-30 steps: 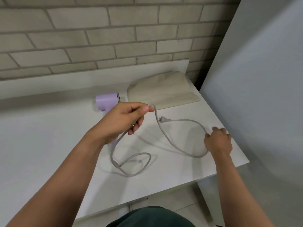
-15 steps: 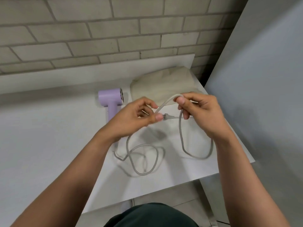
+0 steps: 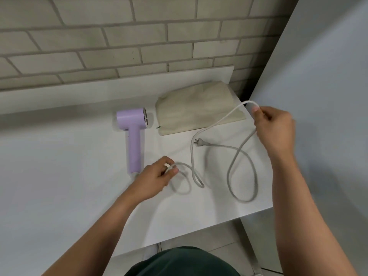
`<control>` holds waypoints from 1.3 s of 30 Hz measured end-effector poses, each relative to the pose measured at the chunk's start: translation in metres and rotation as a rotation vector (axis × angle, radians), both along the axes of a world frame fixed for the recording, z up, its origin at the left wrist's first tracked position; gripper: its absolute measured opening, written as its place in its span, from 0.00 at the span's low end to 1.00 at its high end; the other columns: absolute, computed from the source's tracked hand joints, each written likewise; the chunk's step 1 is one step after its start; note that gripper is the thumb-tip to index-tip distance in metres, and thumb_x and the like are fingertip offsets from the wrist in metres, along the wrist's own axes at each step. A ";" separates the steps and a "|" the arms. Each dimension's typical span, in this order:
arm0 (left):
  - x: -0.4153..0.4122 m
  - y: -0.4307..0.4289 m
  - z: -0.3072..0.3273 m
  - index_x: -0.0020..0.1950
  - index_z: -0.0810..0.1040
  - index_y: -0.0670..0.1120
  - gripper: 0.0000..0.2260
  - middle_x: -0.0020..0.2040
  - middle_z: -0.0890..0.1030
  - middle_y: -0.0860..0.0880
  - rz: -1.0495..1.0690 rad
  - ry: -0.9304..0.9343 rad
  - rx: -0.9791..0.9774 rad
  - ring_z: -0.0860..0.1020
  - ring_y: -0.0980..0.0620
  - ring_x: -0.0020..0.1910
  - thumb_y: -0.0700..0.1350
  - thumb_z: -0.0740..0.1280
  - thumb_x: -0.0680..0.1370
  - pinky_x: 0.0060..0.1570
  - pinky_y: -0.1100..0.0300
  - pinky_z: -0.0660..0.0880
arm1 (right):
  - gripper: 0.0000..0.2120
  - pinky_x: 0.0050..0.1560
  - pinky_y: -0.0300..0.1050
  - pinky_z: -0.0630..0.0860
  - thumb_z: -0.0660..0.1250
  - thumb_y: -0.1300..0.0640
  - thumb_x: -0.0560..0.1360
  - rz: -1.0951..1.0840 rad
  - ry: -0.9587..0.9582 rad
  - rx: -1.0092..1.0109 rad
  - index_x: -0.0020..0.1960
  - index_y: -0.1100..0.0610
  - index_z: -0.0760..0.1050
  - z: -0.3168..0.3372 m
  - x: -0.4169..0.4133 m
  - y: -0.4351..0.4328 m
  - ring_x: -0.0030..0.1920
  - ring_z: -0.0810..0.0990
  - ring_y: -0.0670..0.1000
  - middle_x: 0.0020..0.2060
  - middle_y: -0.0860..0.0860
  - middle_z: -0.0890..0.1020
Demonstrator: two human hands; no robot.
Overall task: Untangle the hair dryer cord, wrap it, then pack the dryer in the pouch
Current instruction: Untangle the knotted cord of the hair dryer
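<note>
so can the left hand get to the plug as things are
Probably yes. The plug lies uncovered on the table, beyond the left hand, with only a loop of cord between. That hand grips the cord, though, so it must let go first.

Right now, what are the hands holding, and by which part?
Both hold the cord: the left hand pinches it near the dryer, the right hand grips a raised bend midway. The plug lies free.
</note>
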State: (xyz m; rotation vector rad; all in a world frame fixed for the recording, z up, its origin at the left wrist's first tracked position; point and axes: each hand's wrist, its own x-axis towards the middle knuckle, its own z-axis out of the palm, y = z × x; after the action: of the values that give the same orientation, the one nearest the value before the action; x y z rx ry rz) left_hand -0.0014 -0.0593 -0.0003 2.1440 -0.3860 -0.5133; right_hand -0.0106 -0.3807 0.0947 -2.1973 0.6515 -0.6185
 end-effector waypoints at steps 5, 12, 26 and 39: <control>0.002 0.006 0.012 0.47 0.79 0.53 0.07 0.39 0.82 0.48 0.276 -0.171 -0.078 0.76 0.51 0.36 0.52 0.66 0.83 0.37 0.64 0.70 | 0.13 0.46 0.55 0.81 0.60 0.57 0.80 -0.147 0.257 0.150 0.42 0.63 0.77 -0.054 0.009 -0.029 0.40 0.83 0.64 0.33 0.57 0.80; -0.001 0.011 0.022 0.46 0.81 0.52 0.09 0.37 0.80 0.46 0.356 -0.200 -0.093 0.73 0.52 0.34 0.50 0.65 0.84 0.34 0.66 0.66 | 0.19 0.61 0.60 0.81 0.65 0.63 0.75 -0.045 0.375 0.592 0.66 0.62 0.76 -0.120 0.008 -0.025 0.59 0.83 0.64 0.56 0.59 0.83; 0.000 0.011 0.015 0.46 0.83 0.55 0.09 0.29 0.69 0.55 0.180 -0.106 -0.097 0.65 0.56 0.28 0.53 0.66 0.83 0.31 0.65 0.63 | 0.13 0.74 0.59 0.66 0.73 0.55 0.77 0.920 0.280 -0.579 0.61 0.46 0.83 -0.061 -0.006 0.086 0.82 0.54 0.57 0.82 0.48 0.61; -0.005 0.032 -0.003 0.52 0.82 0.55 0.02 0.39 0.83 0.50 -0.115 0.015 -0.134 0.83 0.55 0.39 0.51 0.71 0.80 0.45 0.53 0.78 | 0.06 0.70 0.64 0.68 0.78 0.56 0.73 0.565 0.266 -0.742 0.49 0.48 0.88 -0.082 -0.004 0.076 0.80 0.62 0.62 0.78 0.52 0.70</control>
State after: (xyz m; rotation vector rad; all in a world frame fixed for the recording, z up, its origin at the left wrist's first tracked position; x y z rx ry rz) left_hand -0.0060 -0.0270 -0.0035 1.9957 -0.5228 -0.5529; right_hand -0.0149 -0.3049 0.0130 -3.0081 -0.1396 -0.2824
